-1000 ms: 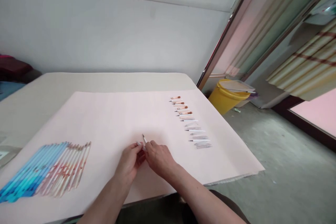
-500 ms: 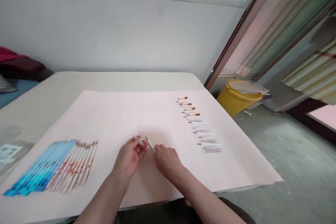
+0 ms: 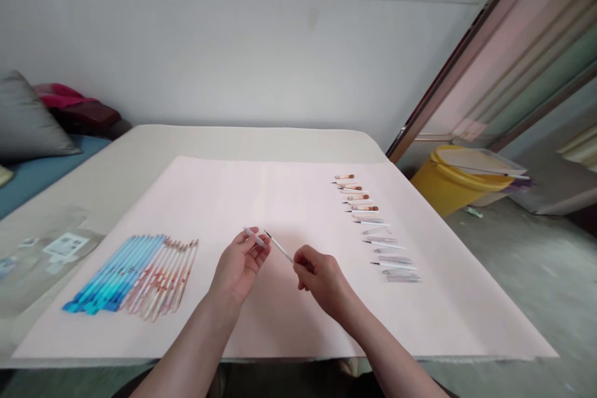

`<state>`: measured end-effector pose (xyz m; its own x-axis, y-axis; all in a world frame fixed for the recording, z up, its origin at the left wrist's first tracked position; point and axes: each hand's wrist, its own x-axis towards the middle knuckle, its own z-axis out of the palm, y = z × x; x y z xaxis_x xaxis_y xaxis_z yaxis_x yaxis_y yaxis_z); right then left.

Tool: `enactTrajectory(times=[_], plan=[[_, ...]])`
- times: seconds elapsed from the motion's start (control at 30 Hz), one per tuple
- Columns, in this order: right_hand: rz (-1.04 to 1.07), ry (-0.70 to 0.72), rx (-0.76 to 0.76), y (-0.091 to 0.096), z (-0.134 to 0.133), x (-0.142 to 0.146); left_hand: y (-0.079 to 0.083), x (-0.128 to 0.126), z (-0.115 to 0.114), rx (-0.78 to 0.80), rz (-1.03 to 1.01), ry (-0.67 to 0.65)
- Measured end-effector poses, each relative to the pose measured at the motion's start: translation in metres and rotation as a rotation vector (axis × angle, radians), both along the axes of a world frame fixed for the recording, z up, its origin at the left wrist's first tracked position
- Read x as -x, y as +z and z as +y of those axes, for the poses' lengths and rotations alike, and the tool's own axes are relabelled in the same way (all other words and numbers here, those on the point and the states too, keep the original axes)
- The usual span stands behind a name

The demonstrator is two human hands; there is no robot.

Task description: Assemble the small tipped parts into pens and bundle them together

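Observation:
My left hand [image 3: 237, 272] is raised over the pale pink sheet, palm turned up, fingers closed around a short whitish pen barrel [image 3: 254, 236]. Just to its right, my right hand [image 3: 323, 275] pinches a thin white pen refill [image 3: 280, 247] by its rear end. The refill's dark tip points up and left, close to the barrel but apart from it. On the sheet to the right runs a column of pen parts: white refills [image 3: 390, 245] with dark tips, greyish see-through pieces [image 3: 401, 278], and brown-ended pieces [image 3: 364, 208].
Blue pens [image 3: 122, 267] and pinkish-brown pens [image 3: 166, 273] lie side by side at the left. Beyond them is a clear plastic bag [image 3: 41, 273] with a white label. A yellow bin [image 3: 450, 183] stands on the floor right of the table. A grey cushion [image 3: 35, 121] sits far left.
My right hand has lifted and tilted the refill, so its dark tip now shows beside the barrel. The left hand still grips the barrel. The camera view has turned left.

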<state>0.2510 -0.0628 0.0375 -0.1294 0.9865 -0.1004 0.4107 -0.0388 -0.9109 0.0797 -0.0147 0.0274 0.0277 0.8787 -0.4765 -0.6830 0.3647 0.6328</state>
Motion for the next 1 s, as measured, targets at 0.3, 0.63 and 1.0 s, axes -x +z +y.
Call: enactTrajectory(times=[0.3,0.63,1.0], plan=[[-0.043,0.045,-0.027,0.007,-0.002,-0.006,0.006,0.006,0.009,0.01,-0.018,0.105],[-0.171,0.091,-0.091,0.002,-0.003,-0.004,0.006,0.002,0.004,0.019,0.028,0.058],[-0.091,0.038,-0.103,-0.003,-0.004,0.002,0.005,-0.021,-0.019,-0.043,0.061,-0.163]])
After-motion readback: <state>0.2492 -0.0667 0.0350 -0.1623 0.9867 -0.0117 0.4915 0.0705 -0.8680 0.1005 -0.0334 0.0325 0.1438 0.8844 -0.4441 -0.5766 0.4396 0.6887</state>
